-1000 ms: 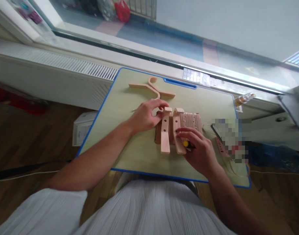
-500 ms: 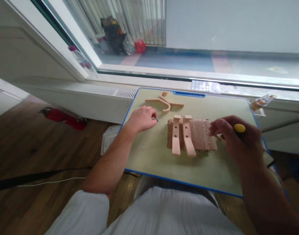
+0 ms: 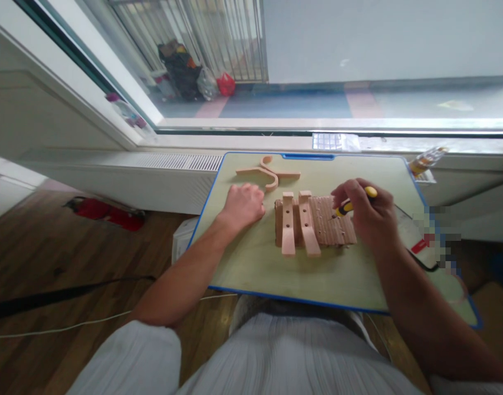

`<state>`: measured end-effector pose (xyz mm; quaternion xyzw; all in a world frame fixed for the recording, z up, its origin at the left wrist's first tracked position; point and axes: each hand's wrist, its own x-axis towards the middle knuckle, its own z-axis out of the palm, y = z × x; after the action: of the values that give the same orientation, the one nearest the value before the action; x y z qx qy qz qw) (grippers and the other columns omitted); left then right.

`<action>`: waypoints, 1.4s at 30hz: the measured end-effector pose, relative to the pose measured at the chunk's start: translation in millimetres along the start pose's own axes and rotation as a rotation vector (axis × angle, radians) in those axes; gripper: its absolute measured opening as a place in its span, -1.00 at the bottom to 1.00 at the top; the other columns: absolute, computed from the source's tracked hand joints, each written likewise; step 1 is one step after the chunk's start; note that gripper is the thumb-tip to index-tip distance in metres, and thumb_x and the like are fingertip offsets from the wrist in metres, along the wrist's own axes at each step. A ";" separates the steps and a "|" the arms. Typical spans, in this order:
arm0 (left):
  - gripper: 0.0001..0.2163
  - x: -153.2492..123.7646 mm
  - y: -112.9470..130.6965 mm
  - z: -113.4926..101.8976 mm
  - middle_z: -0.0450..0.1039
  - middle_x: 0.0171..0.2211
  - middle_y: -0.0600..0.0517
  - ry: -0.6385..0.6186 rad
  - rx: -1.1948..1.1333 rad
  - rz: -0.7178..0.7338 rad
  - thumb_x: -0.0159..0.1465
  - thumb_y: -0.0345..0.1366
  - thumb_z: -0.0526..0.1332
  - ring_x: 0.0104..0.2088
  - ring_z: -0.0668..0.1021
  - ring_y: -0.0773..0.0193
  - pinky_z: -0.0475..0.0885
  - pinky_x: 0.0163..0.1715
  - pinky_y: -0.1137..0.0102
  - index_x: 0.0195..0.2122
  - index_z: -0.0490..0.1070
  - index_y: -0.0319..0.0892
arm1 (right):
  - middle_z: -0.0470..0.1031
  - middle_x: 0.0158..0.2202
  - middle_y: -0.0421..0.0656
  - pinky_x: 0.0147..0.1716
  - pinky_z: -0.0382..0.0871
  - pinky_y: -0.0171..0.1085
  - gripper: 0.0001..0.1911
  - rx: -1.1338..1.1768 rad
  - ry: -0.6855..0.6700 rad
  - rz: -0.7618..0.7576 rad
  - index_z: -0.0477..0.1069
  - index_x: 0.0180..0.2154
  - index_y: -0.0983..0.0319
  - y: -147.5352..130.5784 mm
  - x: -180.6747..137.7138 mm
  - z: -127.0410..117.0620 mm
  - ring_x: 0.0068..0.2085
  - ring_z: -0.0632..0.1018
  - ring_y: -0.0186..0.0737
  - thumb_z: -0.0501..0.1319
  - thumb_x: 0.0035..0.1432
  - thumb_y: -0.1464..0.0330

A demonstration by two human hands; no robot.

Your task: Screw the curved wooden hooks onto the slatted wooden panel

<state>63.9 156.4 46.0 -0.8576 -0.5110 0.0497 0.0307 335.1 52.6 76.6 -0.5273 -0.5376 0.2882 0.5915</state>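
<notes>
My right hand (image 3: 369,211) grips a yellow-and-black screwdriver (image 3: 345,208), its thin tip pointing down over a ridged cardboard piece (image 3: 329,222). Two pale wooden hooks (image 3: 288,225), each with two holes, lie side by side across the cardboard's left part. To their left, my left hand (image 3: 245,204) rests on the board with its fingers curled closed. Whatever those fingers may hold is hidden. Beyond that hand, two more curved wooden hooks (image 3: 270,176) lie crossed or touching near the far edge.
Everything sits on a pale board with a blue rim (image 3: 309,157). At its right, a flat item with a black edge (image 3: 424,266) is partly pixelated. Behind stand a radiator (image 3: 181,161) and a window sill with a clear plastic pack (image 3: 334,141). A red fire extinguisher (image 3: 107,213) lies on the floor.
My right hand has moved left with the screwdriver, whose tip now shows over the cardboard. My left hand has turned more palm-down, hiding the small dark thing at its fingertips. The view has shifted slightly.
</notes>
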 end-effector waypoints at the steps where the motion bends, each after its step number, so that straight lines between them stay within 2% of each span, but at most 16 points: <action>1: -0.84 -1.3 -2.0 0.3 0.70 -0.07 -0.23 0.019 -0.008 0.000 0.36 -0.32 0.25 0.03 0.66 -0.11 0.42 -0.06 0.11 -0.25 0.65 -0.19 | 0.57 -0.51 -0.19 -0.47 0.41 -0.27 -0.39 0.005 0.018 0.005 0.64 -0.41 0.15 1.6 0.8 -0.4 -0.48 0.53 -0.29 0.34 0.36 -0.23; 3: -0.88 -5.7 -7.3 0.4 0.69 -0.12 -0.19 0.096 -0.073 -0.007 0.33 -0.32 0.29 -0.03 0.67 -0.06 0.43 -0.09 0.14 -0.31 0.62 -0.17 | 0.55 -0.52 -0.18 -0.49 0.41 -0.28 -0.34 0.004 0.062 0.011 0.65 -0.42 0.15 5.5 2.2 -1.8 -0.49 0.53 -0.30 0.31 0.35 -0.27; 5: -0.93 -12.1 -10.7 -0.5 0.67 -0.21 -0.11 0.207 -0.254 -0.008 0.28 -0.32 0.33 -0.14 0.66 0.02 0.43 -0.15 0.18 -0.34 0.59 -0.15 | 0.51 -0.56 -0.19 -0.53 0.37 -0.30 -0.30 -0.012 0.107 0.018 0.64 -0.45 0.15 9.5 2.9 -3.3 -0.52 0.50 -0.33 0.27 0.36 -0.30; 9: -0.94 -25.9 2.7 -5.7 0.61 -0.40 0.06 0.320 -0.910 0.067 0.27 -0.30 0.36 -0.39 0.57 0.27 0.44 -0.32 0.34 -0.31 0.61 -0.14 | 0.32 -0.71 -0.27 -0.69 0.14 -0.31 -0.25 0.021 0.104 0.094 0.60 -0.49 0.16 14.6 3.8 -3.8 -0.69 0.33 -0.39 0.20 0.40 -0.31; 11: -0.95 -30.6 18.1 -9.5 0.62 -0.40 0.07 0.332 -1.111 0.113 0.24 -0.31 0.39 -0.40 0.57 0.32 0.46 -0.33 0.39 -0.31 0.61 -0.15 | 0.38 -0.69 -0.28 -0.71 0.19 -0.31 -0.34 0.095 0.063 0.121 0.61 -0.44 0.15 16.7 4.0 -2.7 -0.70 0.38 -0.37 0.29 0.37 -0.25; 14: -0.94 -33.3 40.1 -15.3 0.66 -0.34 0.04 0.315 -1.318 0.109 0.21 -0.34 0.43 -0.36 0.64 0.31 0.52 -0.36 0.44 -0.31 0.59 -0.16 | 0.63 -0.48 -0.25 -0.55 0.47 -0.31 -0.64 0.180 -0.035 0.101 0.70 -0.28 0.13 21.2 2.6 -1.3 -0.54 0.58 -0.31 0.51 0.29 -0.02; 16: -0.91 -32.6 49.8 -18.5 0.68 -0.30 0.03 0.289 -1.435 0.097 0.20 -0.36 0.45 -0.31 0.70 0.27 0.55 -0.37 0.45 -0.30 0.57 -0.15 | 0.72 -0.32 -0.23 -0.39 0.56 -0.31 -0.82 0.155 -0.090 0.047 0.72 -0.18 0.10 24.2 0.3 -1.3 -0.40 0.65 -0.31 0.56 0.27 0.17; 18: -0.89 -30.8 55.7 -21.0 0.69 -0.28 0.02 0.276 -1.530 0.096 0.20 -0.36 0.47 -0.27 0.73 0.24 0.58 -0.37 0.45 -0.28 0.59 -0.15 | 0.75 -0.19 -0.22 -0.26 0.59 -0.31 -0.85 0.117 -0.122 -0.013 0.72 -0.14 0.09 25.7 -2.6 -1.6 -0.27 0.69 -0.29 0.56 0.25 0.29; 20: -0.88 -28.8 59.9 -22.8 0.69 -0.29 0.02 0.287 -1.596 0.095 0.21 -0.33 0.51 -0.28 0.73 0.24 0.60 -0.36 0.45 -0.26 0.63 -0.15 | 0.76 -0.15 -0.21 -0.18 0.60 -0.28 -0.83 0.107 -0.136 -0.058 0.71 -0.13 0.09 25.0 -5.6 -0.9 -0.17 0.72 -0.24 0.57 0.24 0.33; 24: -0.84 -26.0 67.7 -24.6 0.70 -0.33 0.03 0.330 -1.649 0.067 0.18 -0.25 0.60 -0.34 0.67 0.30 0.61 -0.36 0.45 -0.26 0.71 -0.13 | 0.77 -0.16 -0.18 -0.13 0.62 -0.24 -0.83 0.098 -0.138 -0.129 0.71 -0.12 0.10 19.1 -11.1 3.8 -0.16 0.74 -0.20 0.57 0.25 0.32; 29: -0.81 -24.9 73.0 -24.4 0.76 -0.21 -0.03 0.281 -1.615 0.053 0.22 -0.16 0.59 -0.28 0.71 0.22 0.63 -0.35 0.40 -0.23 0.74 -0.12 | 0.77 -0.17 -0.19 -0.10 0.61 -0.21 -0.91 0.080 -0.144 -0.175 0.71 -0.13 0.09 13.8 -14.1 7.0 -0.16 0.73 -0.20 0.52 0.32 0.32; 34: -0.85 -25.6 74.8 -28.3 0.75 -0.23 -0.03 0.297 -1.453 0.096 0.28 -0.18 0.52 -0.25 0.72 0.21 0.64 -0.28 0.40 -0.20 0.74 -0.12 | 0.77 -0.18 -0.20 -0.08 0.58 -0.20 -0.94 0.062 -0.153 -0.187 0.72 -0.14 0.08 16.5 -14.3 8.0 -0.16 0.71 -0.22 0.50 0.34 0.33; 39: -0.89 -27.9 78.5 -30.7 0.75 -0.18 -0.06 0.370 -1.210 0.165 0.33 -0.25 0.46 -0.23 0.69 0.22 0.57 -0.33 0.42 -0.18 0.76 -0.13 | 0.76 -0.18 -0.18 -0.06 0.56 -0.13 -0.93 -0.016 -0.156 -0.211 0.71 -0.14 0.07 20.4 -16.2 10.2 -0.15 0.71 -0.16 0.50 0.33 0.32; 42: -0.88 -26.3 78.9 -25.6 0.75 -0.20 -0.06 0.385 -1.154 0.147 0.35 -0.25 0.44 -0.29 0.66 0.24 0.53 -0.36 0.40 -0.17 0.77 -0.13 | 0.75 -0.16 -0.18 -0.06 0.58 -0.15 -0.92 0.002 -0.145 -0.201 0.69 -0.13 0.07 21.1 -15.3 7.3 -0.14 0.71 -0.17 0.50 0.33 0.32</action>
<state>123.3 95.7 64.7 -0.7626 -0.3801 -0.3888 -0.3505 329.1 46.9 50.8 -0.4480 -0.6288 0.2651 0.5776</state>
